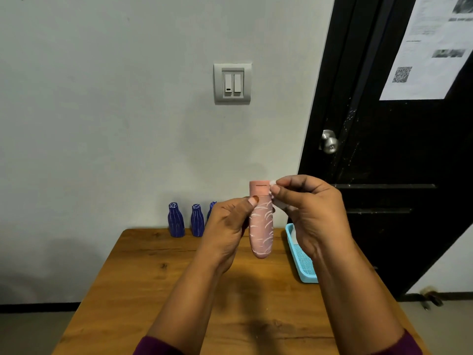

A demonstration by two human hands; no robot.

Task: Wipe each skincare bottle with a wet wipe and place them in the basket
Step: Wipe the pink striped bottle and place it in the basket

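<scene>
Pink bottle [261,224] sits centre frame, cap up, my left hand [225,231] pinching its side to steady it. My right hand [312,213] presses the wet wipe [280,204] against the cap; the blue basket [302,260] waits lower right.

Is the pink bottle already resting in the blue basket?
No, the pink bottle is held in the air by the left hand, while the blue basket sits apart on the table's right edge.

Pink bottle [261,226] upright midair; three blue bottles [175,221] at table's back; basket [302,262] right.
</scene>
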